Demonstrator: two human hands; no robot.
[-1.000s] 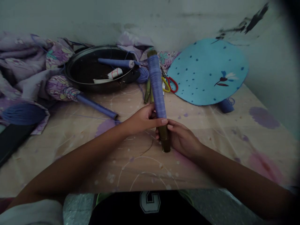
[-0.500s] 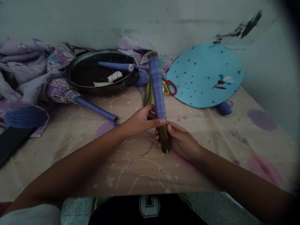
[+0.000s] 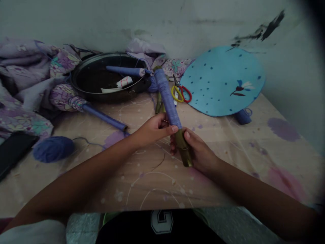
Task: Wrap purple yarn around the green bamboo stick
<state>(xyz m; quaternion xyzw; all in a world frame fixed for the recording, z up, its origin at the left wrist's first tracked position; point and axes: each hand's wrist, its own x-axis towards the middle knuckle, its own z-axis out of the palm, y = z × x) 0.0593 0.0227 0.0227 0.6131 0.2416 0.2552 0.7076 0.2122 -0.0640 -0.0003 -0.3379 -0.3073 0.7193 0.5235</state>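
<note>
A bamboo tube (image 3: 182, 145) wrapped in blue-purple yarn (image 3: 166, 95) slants up and away from me, its greenish lower end bare. My right hand (image 3: 200, 149) is closed around that bare end, thumb along the side. At the lower edge of the wrapping, my left hand (image 3: 156, 130) lays its thumb across the tube; its other fingers curl behind and are partly hidden. From the left, a yarn ball (image 3: 53, 149) trails a strand that runs toward my left forearm.
A black pan (image 3: 86, 92) holding a yarn-wrapped stick stands at the back. Scissors (image 3: 181, 94) lie beside a blue dotted oval board (image 3: 220, 84). Floral cloth (image 3: 22, 88), a cloth-topped wrapped stick (image 3: 104, 117) and a black phone-like slab (image 3: 15, 149) are on the left.
The tube's far end has swung left and its near end right, so it tilts more. The yarn ball has rolled off the cloth and slab, toward me and right.
</note>
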